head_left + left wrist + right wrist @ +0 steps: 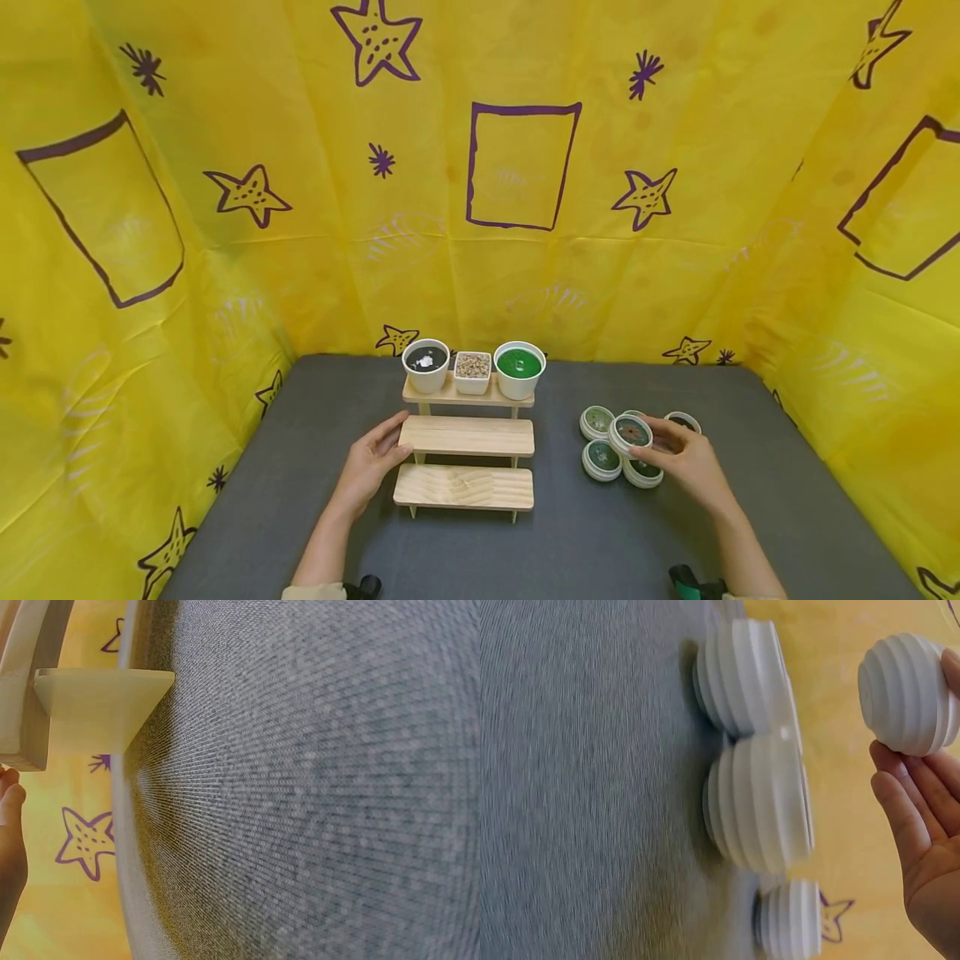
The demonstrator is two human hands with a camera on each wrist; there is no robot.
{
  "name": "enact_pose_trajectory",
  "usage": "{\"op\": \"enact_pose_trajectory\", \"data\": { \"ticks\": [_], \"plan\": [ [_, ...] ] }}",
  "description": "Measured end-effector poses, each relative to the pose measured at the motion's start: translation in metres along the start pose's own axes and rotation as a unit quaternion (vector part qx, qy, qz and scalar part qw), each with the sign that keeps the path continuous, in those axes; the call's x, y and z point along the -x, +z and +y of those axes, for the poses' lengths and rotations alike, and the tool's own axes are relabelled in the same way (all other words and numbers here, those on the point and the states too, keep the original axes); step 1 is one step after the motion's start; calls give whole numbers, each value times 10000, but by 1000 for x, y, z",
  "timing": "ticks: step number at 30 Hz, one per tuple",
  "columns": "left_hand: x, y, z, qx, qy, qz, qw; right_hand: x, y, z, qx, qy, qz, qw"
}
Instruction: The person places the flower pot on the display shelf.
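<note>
My right hand [686,462] pinches the rim of a small ribbed white pot [630,433] with dark grey-green contents and a brown centre. In the right wrist view this pot [904,694] is off the table, above other ribbed pots [757,806]. My left hand [367,467] holds the left end of the middle shelf on a three-tier wooden stand [465,436], thumb at the front and fingers toward the back. Only a sliver of that hand [10,847] shows beside the shelf [30,712] in the left wrist view.
On the top tier stand a white cup with black contents [426,367], a square cup of beige grains [472,372] and a white cup with green contents [519,369]. Several pots [602,460] cluster on the dark table [570,542]. Yellow patterned cloth [525,292] surrounds it.
</note>
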State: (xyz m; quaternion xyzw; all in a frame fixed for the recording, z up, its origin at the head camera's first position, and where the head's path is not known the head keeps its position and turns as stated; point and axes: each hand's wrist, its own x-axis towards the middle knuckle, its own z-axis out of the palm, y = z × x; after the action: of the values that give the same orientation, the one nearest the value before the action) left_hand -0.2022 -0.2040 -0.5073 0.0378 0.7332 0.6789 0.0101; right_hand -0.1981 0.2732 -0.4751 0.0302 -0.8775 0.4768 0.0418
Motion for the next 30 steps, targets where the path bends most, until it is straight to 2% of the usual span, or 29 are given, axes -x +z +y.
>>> {"op": "enact_pose_trajectory", "data": {
  "ticks": [5,14,25,30],
  "plan": [
    [0,1,0,17,-40,6,10000,-2,10,-6,-45,-173,-80,9998],
    [0,1,0,25,-40,47,10000,-9,30,-23,-598,-340,-303,9972],
    [1,1,1,25,-35,-27,10000,-20,53,-38,-666,-870,-328,9934],
    [1,0,1,32,-31,-51,10000,-21,62,-45,-830,-784,-462,9924]
  ]
}}
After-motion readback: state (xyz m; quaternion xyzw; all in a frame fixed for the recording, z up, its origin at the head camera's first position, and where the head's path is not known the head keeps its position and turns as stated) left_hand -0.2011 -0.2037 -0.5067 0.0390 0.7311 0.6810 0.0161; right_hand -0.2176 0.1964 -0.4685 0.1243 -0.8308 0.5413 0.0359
